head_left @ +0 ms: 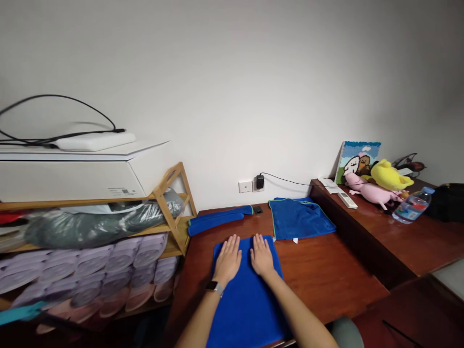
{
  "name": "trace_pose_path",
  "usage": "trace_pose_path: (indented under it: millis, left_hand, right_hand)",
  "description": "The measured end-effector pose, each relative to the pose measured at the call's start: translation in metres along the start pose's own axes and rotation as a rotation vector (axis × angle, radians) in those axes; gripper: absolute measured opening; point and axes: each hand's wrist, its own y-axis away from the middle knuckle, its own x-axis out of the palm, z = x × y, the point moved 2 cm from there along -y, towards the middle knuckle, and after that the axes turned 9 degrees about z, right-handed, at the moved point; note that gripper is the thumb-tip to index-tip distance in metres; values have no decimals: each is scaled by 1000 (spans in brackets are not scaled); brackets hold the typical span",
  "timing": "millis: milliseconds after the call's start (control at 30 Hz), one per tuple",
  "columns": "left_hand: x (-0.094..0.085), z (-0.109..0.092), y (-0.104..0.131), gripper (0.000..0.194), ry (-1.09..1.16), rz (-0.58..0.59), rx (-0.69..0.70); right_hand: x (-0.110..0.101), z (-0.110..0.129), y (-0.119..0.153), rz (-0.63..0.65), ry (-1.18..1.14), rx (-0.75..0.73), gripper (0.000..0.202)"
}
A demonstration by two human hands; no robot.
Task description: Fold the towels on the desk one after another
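Note:
A bright blue cloth (246,309) lies spread on the reddish-brown desk, reaching down to its near edge. My left hand (228,259) rests palm down near the cloth's far left corner, fingers stretched forward, with a watch on the wrist. Flat on the far right part of the same cloth is my right hand (261,256), its fingers extended. Neither hand grips anything. Behind them, a folded blue cloth strip (219,220) lies at the desk's back left. Another blue cloth (300,218) with a green edge and a white tag lies at the back right.
A wooden rack (176,227) with slippers stands at the left, a white box (72,176) on top. The raised surface (406,237) at right holds a remote (347,200), plush toys and a bottle (413,207). A black plug (260,181) sits in the wall socket.

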Motion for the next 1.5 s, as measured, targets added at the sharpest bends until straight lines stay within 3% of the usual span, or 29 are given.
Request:
trace_pose_path:
  millis: [67,133,200,267,367,433,533,667,767,867,933,1033,1133,1200,1300,1400,1500]
  left_hand:
    - [9,-24,7,61,7,-11,54]
    - [19,-32,18,60,14,12,55]
    - [26,-23,31,61,20,40,16]
    - [25,-2,42,63,23,53,-22]
    - [13,29,52,64,13,59,-108]
    - [4,32,55,65,1,40,-151]
    - [-3,3,59,65,2,-25,-112]
    - [10,-43,75,63,28,14,-25]
    - [19,-35,97,62,29,50,-81]
    - [14,-6,117,64,7,46,-171]
    - [5,3,125,64,-10,29,-213]
    - [-3,-17,131,63,-7,-38,-143]
    - [4,-55,141,61,18,-42,23]
    - [14,-66,154,60,21,-17,46]
    - [23,-45,181,60,11,-16,-55]
    - [21,-10,204,63,-9,-37,-135]
    - [10,-6,207,64,-30,-91,-144]
  right_hand:
    - [14,18,10,17,-24,-72,63]
    - [22,22,20,64,-36,-104,63]
    - [20,9,28,84,-33,-72,64]
    - [8,-16,32,95,-19,8,65]
    - [-14,-48,37,131,8,116,64]
    - [-22,-52,41,123,16,136,64]
    - [-14,-26,49,41,8,52,63]
    - [17,20,66,33,-28,-137,62]
    - [19,13,76,77,-38,-98,62]
    - [-2,-21,83,106,-14,53,63]
    - [-16,-36,90,95,-3,151,63]
    - [-16,-28,108,1,-10,133,63]
    - [9,2,135,-39,-36,-33,62]
    - [27,13,152,-19,-58,-87,62]
    - [34,-3,170,3,-70,-40,63]
    - [20,-36,178,13,-61,81,64]
    - [7,-44,177,7,-56,144,64]
